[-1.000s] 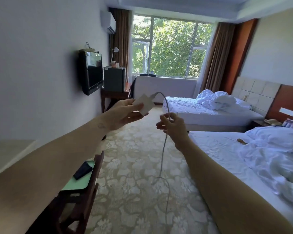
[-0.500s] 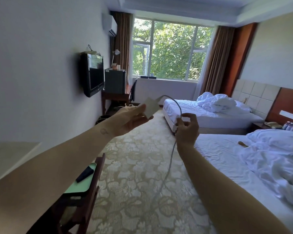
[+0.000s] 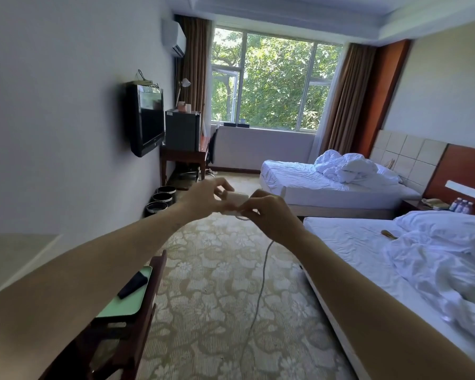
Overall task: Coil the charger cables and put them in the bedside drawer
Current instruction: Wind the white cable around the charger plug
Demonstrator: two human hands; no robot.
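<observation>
Both your arms were stretched out in front, hands meeting mid-air above the beige floral carpet (image 3: 217, 297). Your left hand (image 3: 203, 200) gripped the white square charger brick (image 3: 237, 198) — thumb and fingers curled round its far edge. Your right hand (image 3: 269, 218) was closed in a pinch on the thin pale-grey cable (image 3: 262, 281), right up against the brick's near side. A small loop of cable showed just under the fingertips. From that pinch the cable dropped down and trailed onto the carpet, uncoiled, beside the near white-sheeted bed (image 3: 354, 242). Whether any turns were wound on the brick — can't tell, your hands covered it. The wooden nightstand (image 3: 413, 205) sat between the near bed and the far unmade bed (image 3: 299, 185), well apart from your hands. Its drawer front couldn't be made out. At lower left a black remote (image 3: 133, 283) lay on a pale-green tray (image 3: 121, 308). A black wall-mounted TV (image 3: 147, 119) hung on the left wall.
</observation>
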